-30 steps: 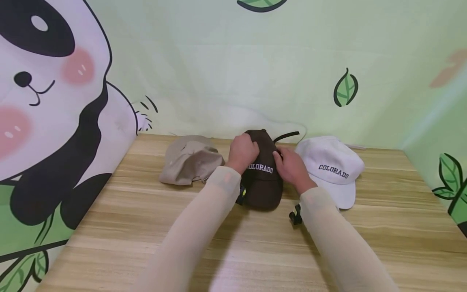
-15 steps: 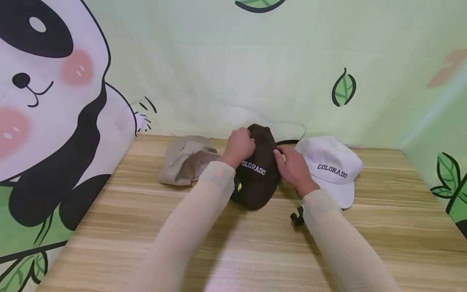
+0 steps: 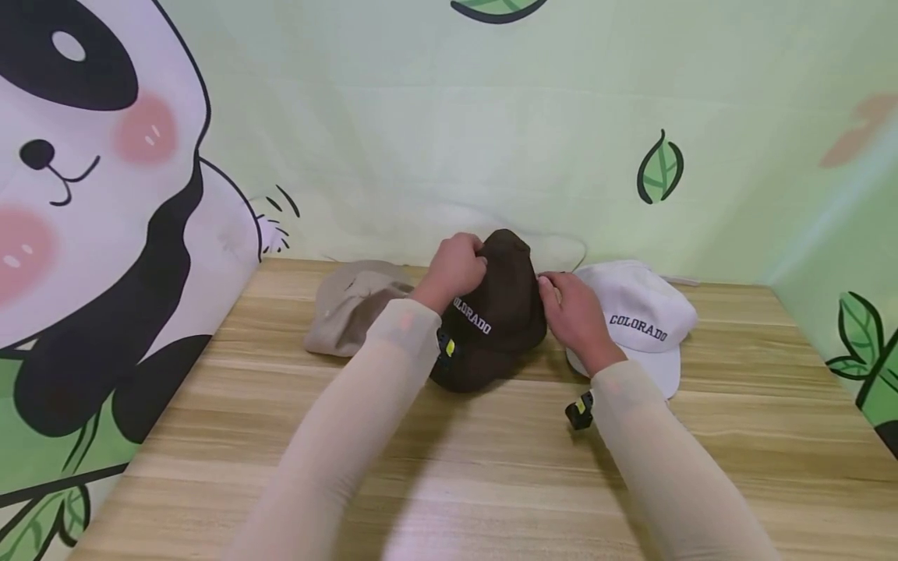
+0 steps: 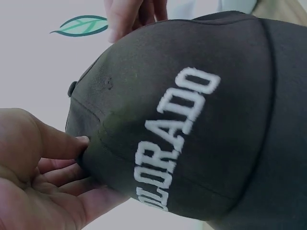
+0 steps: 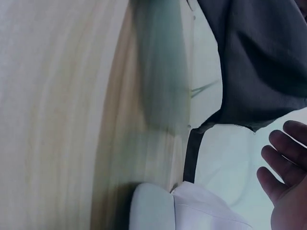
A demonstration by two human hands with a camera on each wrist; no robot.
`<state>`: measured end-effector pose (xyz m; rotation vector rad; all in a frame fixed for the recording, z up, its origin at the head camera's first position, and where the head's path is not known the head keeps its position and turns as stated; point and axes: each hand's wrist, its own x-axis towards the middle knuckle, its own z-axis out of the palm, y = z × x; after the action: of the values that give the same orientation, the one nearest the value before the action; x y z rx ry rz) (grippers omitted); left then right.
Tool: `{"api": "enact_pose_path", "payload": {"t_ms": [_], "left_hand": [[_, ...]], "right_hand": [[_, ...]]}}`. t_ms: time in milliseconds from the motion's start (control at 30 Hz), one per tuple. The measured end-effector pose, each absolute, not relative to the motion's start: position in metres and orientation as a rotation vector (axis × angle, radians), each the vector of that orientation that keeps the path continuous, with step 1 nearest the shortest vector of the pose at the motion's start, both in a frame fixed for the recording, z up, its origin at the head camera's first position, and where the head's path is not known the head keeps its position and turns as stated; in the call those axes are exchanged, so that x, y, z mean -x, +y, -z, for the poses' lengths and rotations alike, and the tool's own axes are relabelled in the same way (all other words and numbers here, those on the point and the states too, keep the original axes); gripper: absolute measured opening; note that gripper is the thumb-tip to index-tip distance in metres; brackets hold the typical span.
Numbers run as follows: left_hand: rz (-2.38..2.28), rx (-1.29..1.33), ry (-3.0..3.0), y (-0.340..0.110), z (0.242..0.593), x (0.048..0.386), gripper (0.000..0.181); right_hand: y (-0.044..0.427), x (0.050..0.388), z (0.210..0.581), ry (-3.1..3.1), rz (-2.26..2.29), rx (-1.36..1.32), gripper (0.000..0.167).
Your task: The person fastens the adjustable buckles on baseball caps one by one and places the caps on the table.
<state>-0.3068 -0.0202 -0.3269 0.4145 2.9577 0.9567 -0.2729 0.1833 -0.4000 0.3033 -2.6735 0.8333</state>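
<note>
A dark brown baseball cap [image 3: 508, 288], lettered COLORADO in white, is tilted with its brim toward the lower left in the head view. My left hand [image 3: 452, 269] pinches the left side of its crown; in the left wrist view the thumb [image 4: 67, 143] lies on the outer fabric. My right hand [image 3: 578, 315] is beside the cap's right edge. Its relaxed fingers [image 5: 283, 163] appear apart from the fabric in the right wrist view. A dark strap [image 5: 193, 155] hangs from the cap there. The inside of the crown is mostly hidden.
A white COLORADO baseball cap [image 3: 638, 304] sits to the right, partly behind my right hand. On the left lies a crumpled beige cap [image 3: 351, 308]. Both are on the wooden table [image 3: 491, 475], which meets a printed wall cloth [image 3: 393, 156] at the back.
The brown cap has risen and turned, its brim swinging left and its crown showing more of the right side. My left hand moved up and left. My right hand came away from the cap's edge.
</note>
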Motion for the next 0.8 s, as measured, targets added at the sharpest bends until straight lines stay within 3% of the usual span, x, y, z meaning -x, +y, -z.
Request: {"api": "enact_pose_path", "payload": {"t_ms": [467,800], "left_hand": [[-1.107,-0.473,2.792,-0.028,0.309,0.308,0.023],[-0.962,-0.672,2.833,-0.023,0.295,0.304,0.022]], "right_hand": [[0.196,0.274,0.392,-2.595,-0.899,-0.293,0.043],[0.204,0.274,0.393,-2.591,-1.022,-0.177,0.047]]}}
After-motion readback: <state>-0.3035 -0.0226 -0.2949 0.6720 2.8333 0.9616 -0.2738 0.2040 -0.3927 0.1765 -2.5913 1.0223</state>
